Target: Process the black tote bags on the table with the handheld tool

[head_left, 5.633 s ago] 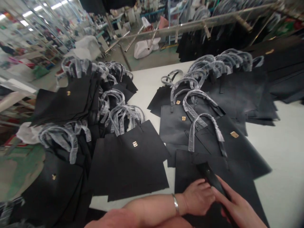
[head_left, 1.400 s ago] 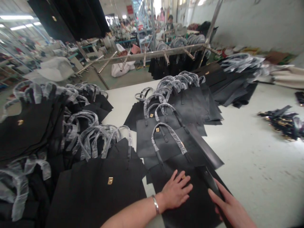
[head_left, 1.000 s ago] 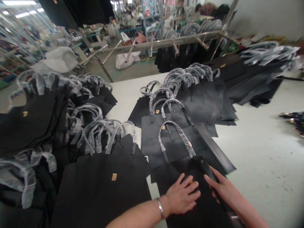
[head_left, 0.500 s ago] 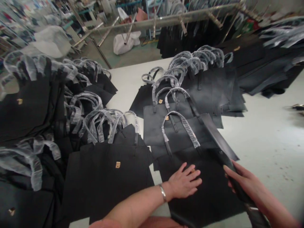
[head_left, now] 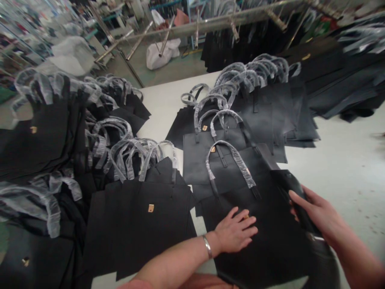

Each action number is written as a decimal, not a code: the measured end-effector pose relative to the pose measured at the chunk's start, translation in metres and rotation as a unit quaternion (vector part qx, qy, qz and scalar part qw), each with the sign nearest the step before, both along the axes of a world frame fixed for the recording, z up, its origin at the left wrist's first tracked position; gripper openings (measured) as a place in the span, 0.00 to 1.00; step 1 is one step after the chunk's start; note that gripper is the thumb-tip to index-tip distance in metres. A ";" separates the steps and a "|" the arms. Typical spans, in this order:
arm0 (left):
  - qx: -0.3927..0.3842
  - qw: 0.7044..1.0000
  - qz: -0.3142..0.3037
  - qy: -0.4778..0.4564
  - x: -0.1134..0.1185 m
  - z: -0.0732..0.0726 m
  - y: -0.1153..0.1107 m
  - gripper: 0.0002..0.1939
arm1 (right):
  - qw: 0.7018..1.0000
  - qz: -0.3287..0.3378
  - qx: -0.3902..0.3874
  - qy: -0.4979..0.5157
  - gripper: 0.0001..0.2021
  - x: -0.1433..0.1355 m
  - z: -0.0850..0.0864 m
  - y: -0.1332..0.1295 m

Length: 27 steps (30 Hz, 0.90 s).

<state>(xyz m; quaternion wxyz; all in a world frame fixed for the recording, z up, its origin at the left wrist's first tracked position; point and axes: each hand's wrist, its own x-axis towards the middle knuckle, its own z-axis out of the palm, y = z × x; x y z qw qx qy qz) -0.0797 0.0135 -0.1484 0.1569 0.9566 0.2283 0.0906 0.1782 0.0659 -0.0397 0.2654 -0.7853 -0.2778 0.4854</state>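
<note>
My left hand (head_left: 236,232) lies flat with spread fingers on a black bag panel (head_left: 270,249), partly over its gold clasp. A silver bangle is on that wrist. At the right, my right hand (head_left: 313,208) grips a black strap (head_left: 287,180) whose flat end extends over the panel's right side. The strap's lower part curves down near my right forearm. A plastic-wrapped handle (head_left: 230,148) arches above the panel's top edge. Left of my left hand lies another black panel (head_left: 126,224) with a gold clasp (head_left: 150,208).
Stacks of black panels with wrapped handles cover the left (head_left: 45,140) and the back right (head_left: 270,104). A metal rack (head_left: 210,25) stands beyond the white table (head_left: 159,116). White plastic bags lie on the floor behind.
My right hand has moved slightly up and right with the strap, whose free end now shows above it. My left hand stays nearly in place. The view has shifted slightly.
</note>
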 end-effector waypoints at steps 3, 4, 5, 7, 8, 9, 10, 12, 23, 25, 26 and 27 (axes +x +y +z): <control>-0.037 0.997 0.058 -0.014 0.006 0.000 0.013 0.19 | 0.998 -0.014 -0.055 0.030 0.33 0.002 0.013 -0.026; -0.045 0.996 0.080 -0.017 0.010 0.000 0.022 0.20 | 0.997 -0.011 -0.073 0.035 0.36 0.002 0.014 -0.034; -0.047 0.994 0.094 -0.019 0.013 0.000 0.032 0.20 | 0.996 -0.005 -0.086 0.035 0.39 0.000 0.013 -0.041; -0.036 0.995 0.096 -0.012 0.021 0.001 0.056 0.19 | 0.995 0.010 -0.098 0.033 0.42 -0.003 0.006 -0.051; -0.026 0.996 0.086 -0.004 0.024 0.001 0.068 0.19 | 0.994 0.014 -0.098 0.036 0.42 -0.005 0.001 -0.054; -0.015 0.997 0.077 0.007 0.026 0.000 0.079 0.20 | 0.994 0.017 -0.097 0.042 0.42 -0.007 -0.005 -0.055; -0.005 0.997 0.073 0.017 0.028 0.000 0.089 0.22 | 0.994 0.018 -0.095 0.046 0.42 -0.008 -0.012 -0.055; 0.008 0.997 0.071 0.033 0.030 -0.001 0.101 0.26 | 0.994 0.036 -0.094 0.052 0.42 -0.011 -0.022 -0.054; -0.061 0.994 0.092 0.017 0.037 -0.007 0.116 0.45 | 0.987 0.113 -0.108 0.027 0.39 -0.033 -0.025 -0.038; -0.078 0.993 0.093 0.008 0.038 -0.006 0.119 0.47 | 0.988 0.113 -0.100 0.034 0.39 -0.033 -0.028 -0.034; -0.087 0.992 0.096 0.001 0.038 -0.005 0.120 0.48 | 0.988 0.115 -0.097 0.037 0.39 -0.033 -0.028 -0.033; -0.095 0.990 0.100 -0.006 0.038 -0.005 0.121 0.48 | 0.988 0.118 -0.096 0.036 0.39 -0.033 -0.027 -0.032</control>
